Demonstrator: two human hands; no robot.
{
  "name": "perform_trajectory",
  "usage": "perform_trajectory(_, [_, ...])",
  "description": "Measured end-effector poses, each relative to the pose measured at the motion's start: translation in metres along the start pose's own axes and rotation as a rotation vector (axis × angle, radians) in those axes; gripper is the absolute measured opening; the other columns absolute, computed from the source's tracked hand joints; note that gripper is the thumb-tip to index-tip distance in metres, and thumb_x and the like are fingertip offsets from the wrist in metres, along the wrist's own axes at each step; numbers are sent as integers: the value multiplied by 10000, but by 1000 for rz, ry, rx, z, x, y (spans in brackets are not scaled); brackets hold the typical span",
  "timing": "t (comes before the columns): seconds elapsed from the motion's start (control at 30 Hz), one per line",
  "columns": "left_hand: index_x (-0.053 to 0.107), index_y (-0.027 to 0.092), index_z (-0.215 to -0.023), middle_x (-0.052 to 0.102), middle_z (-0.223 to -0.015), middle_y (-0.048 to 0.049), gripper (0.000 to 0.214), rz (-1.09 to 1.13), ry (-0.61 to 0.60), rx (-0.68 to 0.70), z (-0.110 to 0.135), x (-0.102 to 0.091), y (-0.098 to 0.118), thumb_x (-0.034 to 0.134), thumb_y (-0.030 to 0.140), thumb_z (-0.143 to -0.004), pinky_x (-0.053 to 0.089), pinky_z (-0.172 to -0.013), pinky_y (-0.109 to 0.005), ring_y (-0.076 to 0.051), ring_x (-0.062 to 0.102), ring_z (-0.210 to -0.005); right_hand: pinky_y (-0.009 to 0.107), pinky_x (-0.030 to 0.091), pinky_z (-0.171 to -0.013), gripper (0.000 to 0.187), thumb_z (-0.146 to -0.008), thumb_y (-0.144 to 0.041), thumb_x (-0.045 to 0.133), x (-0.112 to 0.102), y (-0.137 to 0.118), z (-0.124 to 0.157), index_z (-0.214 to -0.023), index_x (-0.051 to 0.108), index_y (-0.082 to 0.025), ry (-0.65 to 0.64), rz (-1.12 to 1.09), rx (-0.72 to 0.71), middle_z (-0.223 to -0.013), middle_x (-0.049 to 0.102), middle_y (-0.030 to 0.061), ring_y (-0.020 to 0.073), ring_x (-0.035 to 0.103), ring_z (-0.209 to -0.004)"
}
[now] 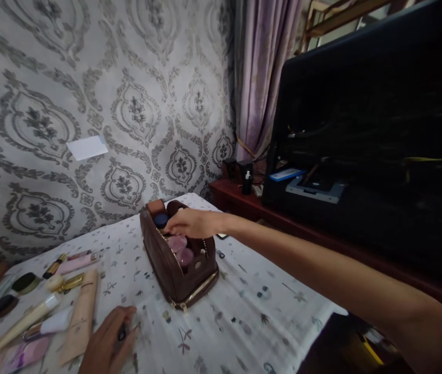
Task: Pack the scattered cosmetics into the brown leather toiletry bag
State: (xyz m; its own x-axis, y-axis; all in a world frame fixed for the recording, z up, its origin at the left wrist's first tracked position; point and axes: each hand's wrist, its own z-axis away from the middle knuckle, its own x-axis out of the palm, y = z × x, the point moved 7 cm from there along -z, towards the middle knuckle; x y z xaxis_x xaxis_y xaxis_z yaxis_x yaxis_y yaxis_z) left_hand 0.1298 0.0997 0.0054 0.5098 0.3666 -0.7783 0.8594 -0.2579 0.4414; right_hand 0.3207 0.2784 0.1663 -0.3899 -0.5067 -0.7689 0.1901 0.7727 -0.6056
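Observation:
A brown cosmetic bag (162, 259) stands unzipped on the patterned white cloth (240, 311). My right hand (193, 223) reaches into its opening from the right, fingers bent and close together. Whatever those fingertips pinch is hidden. Inside the bag, a dark blue round lid (161, 221) shows beyond the fingers, and two pink round items (182, 249) sit nearer to me. My left hand (107, 337) rests low over the cloth, in front of the bag, its fingers curled. A small black object (122, 331) shows between thumb and fingers; its kind is unclear.
Several cosmetics lie at the left, among them a beige tube (82, 311), a pink tube (75, 263) and a dark round compact (26, 283). Patterned wallpaper (135, 109) rises behind. At the right stand a reddish wooden surface (240, 200) and a large black panel (361, 119).

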Motion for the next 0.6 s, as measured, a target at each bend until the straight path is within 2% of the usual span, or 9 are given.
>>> perform_trajectory(0.07, [671,231,-1055,717,-935,-63,323,15,5,-10,-1,-1,-1,567,503,-917,587,-774,-264,-206,708,-848,225,495,-686,223,-903,-109,515,-20,-2,18,-1042,688,-113,145,-83,39,-834,718,28,138,658,-773])
perform_trajectory(0.17, [679,231,-1060,726,-934,-70,334,26,-28,-21,-3,0,1,580,510,-905,591,-762,-266,-214,714,-845,246,518,-674,214,-909,-172,514,-36,3,46,-1047,673,-133,368,-199,85,-831,715,35,149,675,-743])
perform_trajectory(0.33, [685,233,-1026,707,-908,-58,361,37,21,-103,-4,-1,2,560,549,-903,579,-757,-280,-207,689,-805,266,530,-672,204,-910,-211,509,-22,23,79,-1027,660,-138,511,-327,113,-854,705,49,152,680,-719])
perform_trajectory(0.4, [683,232,-1017,698,-905,-54,366,51,30,-119,-4,0,3,558,557,-902,568,-753,-275,-202,679,-812,258,513,-665,205,-924,-201,497,-15,25,84,-1033,662,-146,494,-279,127,-838,703,41,146,666,-706])
perform_trajectory(0.47, [680,229,-1007,695,-909,-56,368,55,30,-132,-4,1,4,559,560,-901,564,-753,-279,-204,674,-821,257,491,-697,203,-936,-170,488,-9,20,81,-1022,671,-162,423,-120,116,-855,705,37,147,655,-746])
perform_trajectory(0.6, [672,225,-1007,690,-888,-60,380,37,24,-144,-4,1,3,551,569,-900,569,-765,-305,-211,665,-793,286,458,-772,165,-909,-97,522,12,-2,48,-879,681,-127,97,363,-17,-969,677,102,184,619,-854])
